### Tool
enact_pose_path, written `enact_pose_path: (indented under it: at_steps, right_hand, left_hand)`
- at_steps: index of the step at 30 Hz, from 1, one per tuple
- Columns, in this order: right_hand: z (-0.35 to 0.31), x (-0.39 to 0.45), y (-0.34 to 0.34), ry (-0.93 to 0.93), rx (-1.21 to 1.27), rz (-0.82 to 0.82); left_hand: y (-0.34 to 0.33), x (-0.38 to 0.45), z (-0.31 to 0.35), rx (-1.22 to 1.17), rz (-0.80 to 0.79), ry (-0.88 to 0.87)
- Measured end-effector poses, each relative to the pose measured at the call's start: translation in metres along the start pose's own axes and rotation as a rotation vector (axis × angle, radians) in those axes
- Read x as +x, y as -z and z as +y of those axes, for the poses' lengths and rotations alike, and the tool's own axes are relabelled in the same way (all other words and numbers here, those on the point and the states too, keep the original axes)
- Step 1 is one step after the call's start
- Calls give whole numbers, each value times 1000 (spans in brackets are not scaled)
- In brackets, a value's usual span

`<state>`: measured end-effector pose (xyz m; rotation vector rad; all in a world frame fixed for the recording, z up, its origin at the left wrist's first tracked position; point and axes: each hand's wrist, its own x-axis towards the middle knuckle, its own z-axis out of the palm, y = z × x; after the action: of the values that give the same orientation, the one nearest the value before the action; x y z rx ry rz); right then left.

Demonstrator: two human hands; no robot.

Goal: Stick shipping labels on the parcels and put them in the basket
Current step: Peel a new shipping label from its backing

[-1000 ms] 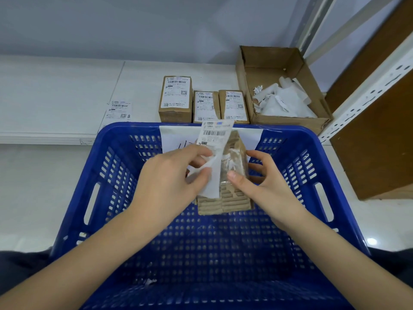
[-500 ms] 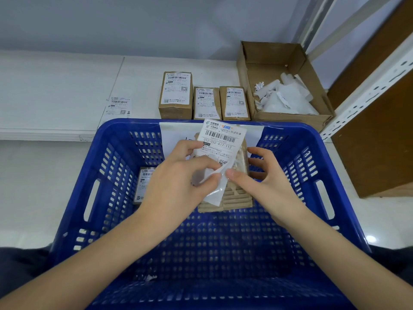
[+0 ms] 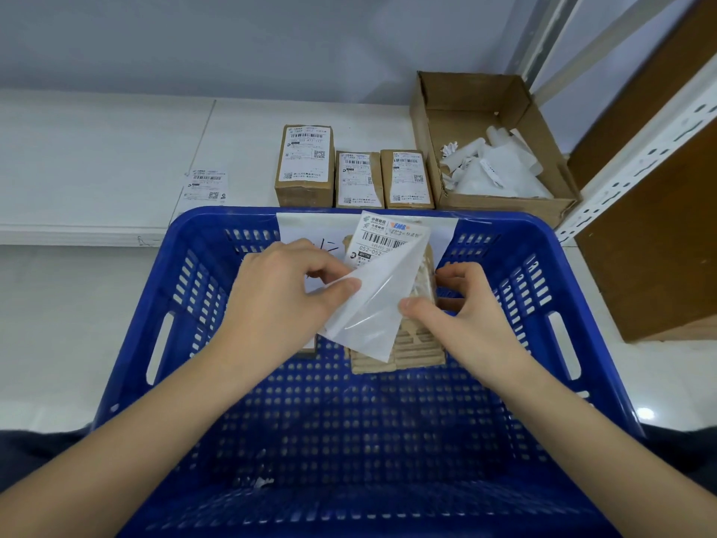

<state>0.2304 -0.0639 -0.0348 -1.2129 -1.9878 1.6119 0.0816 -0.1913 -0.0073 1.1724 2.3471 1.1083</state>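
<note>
The peeled backing sheet [image 3: 368, 304] and both hands cover most of the held parcel [image 3: 411, 351]. The left hand [image 3: 283, 300] hides a second parcel [image 3: 308, 350] except one corner. The basket [image 3: 543, 266] is cut off at the near edge. Small label [image 3: 382, 242] print is unreadable.

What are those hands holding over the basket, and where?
The left hand pinches the label's backing sheet at its peeled corner. The right hand grips the cardboard parcel by its right side.
</note>
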Motion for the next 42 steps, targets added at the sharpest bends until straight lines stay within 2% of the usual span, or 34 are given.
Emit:
enact_pose_path:
  at_steps: [3,7,14,24,32,42]
  right_hand:
    - [-1,-1,1,0,0,0]
    - [-1,-1,2,-2,33,-10]
    - [-5,-5,-1,16,66,-75]
    - [1,2,0,-49,88,-36]
    - [0,4,7,-43,64,-17]
    - [-5,7,17,-28,87,41]
  left_hand:
    - [2,3,-4,-81,-34,94]
    - [-1,3,0,-337,-142,210]
    - [-5,-1,2,-281,-92,193]
    - [-1,3,-1,-293,-123,171]
    - [11,12,-5,-251,-24,194]
    - [23,19,-8,-347,70,247]
